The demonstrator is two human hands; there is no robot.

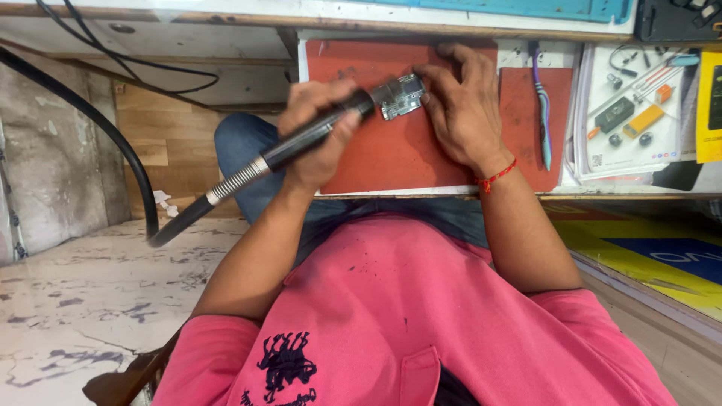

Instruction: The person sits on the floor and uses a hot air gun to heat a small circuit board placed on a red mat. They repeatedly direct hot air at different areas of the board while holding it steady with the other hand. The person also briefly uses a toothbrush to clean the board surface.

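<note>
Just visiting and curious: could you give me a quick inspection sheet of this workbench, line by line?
Surface: a red mat on a small shelf, with a second red pad to its right.
Job's things: a small circuit board on the mat; a black handheld tool with its tip at the board.
Clutter: a purple toothbrush; printed cards with small parts.
Hands: the left hand grips the tool; the right hand presses the board down, with a red thread at the wrist.
Cables: the tool's black hose; thin black wires above.
Surroundings: a blue mat on the bench above; marbled floor.
</note>
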